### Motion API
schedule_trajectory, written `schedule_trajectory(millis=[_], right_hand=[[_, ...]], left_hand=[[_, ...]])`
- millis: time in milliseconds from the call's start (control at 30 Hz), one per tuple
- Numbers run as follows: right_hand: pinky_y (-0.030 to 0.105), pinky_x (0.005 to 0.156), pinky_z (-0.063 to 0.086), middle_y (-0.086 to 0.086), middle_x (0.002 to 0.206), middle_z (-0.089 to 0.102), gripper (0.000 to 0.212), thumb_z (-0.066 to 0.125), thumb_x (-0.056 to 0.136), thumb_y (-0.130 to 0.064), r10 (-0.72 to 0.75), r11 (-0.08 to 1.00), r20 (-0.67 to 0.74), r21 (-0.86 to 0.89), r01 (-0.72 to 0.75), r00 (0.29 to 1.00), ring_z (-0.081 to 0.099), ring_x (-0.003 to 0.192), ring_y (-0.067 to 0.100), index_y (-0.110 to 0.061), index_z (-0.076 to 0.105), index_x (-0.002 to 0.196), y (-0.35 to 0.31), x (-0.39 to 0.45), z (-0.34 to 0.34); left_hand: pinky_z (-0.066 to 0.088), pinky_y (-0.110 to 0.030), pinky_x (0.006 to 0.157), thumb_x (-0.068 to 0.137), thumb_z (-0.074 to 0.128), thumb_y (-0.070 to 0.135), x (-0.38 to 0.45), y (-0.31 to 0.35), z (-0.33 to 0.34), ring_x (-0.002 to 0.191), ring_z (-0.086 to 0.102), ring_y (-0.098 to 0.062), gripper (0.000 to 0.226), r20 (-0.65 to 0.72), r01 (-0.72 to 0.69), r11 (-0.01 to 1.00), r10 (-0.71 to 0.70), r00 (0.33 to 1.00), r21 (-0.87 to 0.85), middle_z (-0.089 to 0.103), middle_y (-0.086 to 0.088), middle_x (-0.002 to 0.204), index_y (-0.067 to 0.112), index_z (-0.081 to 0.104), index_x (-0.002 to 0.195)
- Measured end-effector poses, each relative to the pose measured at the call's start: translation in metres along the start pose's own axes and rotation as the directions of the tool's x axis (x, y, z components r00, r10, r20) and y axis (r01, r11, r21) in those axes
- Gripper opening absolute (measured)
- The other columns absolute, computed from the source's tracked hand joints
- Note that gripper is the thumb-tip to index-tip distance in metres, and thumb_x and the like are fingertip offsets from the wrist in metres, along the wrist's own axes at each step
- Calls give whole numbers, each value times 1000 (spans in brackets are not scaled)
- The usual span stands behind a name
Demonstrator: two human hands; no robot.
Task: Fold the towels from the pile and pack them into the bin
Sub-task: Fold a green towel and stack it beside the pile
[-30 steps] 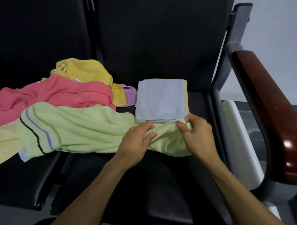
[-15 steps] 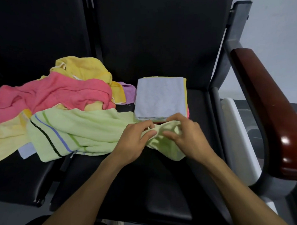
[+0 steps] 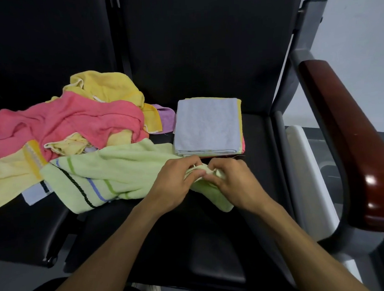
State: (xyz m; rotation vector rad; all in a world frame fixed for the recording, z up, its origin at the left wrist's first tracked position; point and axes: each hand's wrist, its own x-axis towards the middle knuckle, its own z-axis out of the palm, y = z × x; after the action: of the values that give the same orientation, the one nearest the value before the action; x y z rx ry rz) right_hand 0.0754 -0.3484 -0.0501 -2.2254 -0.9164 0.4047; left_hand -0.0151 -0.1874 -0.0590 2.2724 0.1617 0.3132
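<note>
— Black padded seats (image 3: 211, 231) of a waiting-room bench fill the head view, with a dark red armrest (image 3: 347, 144) on a grey frame at the right and a pale wall behind it. Where is the towel being worked on?

— The light green towel (image 3: 113, 170), striped black, blue and green near one end, lies spread across the gap between the two seats. Its right end is bunched up between both hands, and a flap of it hangs below them toward the seat front.

— How do the hands sit?

— Both forearms reach in from the bottom edge and meet near the middle. The left hand (image 3: 175, 185) has its fingers curled over the bunched cloth, thumb against it, pinching the fabric. The right hand (image 3: 233, 183) faces it, fingers also curled in and pinching the same bunch; the fingertips of the two hands nearly touch.

— And the rest of the towels?

— A folded stack (image 3: 208, 127), pale blue on top with yellow and pink edges showing, rests on the seat just behind the hands. The loose pile (image 3: 72, 123) of pink, yellow and purple towels lies to the left, partly under the green one. A white bin (image 3: 305, 174) stands beyond the seat's right edge, under the armrest.
</note>
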Motion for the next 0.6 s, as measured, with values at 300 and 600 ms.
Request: schedule_trajectory(millis=[300, 600], right_hand=[[35, 67, 50, -6, 76, 62, 32, 72, 87, -45, 54, 996, 22, 76, -55, 998, 59, 75, 13, -36, 57, 114, -3, -2, -9], [37, 64, 48, -3, 78, 65, 14, 65, 92, -35, 158, 986, -289, -2, -166, 944, 62, 77, 20, -28, 61, 103, -1, 3, -19]], left_hand=[[48, -45, 65, 93, 56, 30, -1, 0, -1, 66, 55, -17, 16, -11, -6, 1000, 6, 1000, 4, 58, 5, 67, 26, 58, 78], [46, -37, 66, 95, 49, 23, 0, -2, -2, 70, 57, -11, 14, -132, 49, 996, -38, 991, 81, 60, 10, 72, 19, 63, 91]])
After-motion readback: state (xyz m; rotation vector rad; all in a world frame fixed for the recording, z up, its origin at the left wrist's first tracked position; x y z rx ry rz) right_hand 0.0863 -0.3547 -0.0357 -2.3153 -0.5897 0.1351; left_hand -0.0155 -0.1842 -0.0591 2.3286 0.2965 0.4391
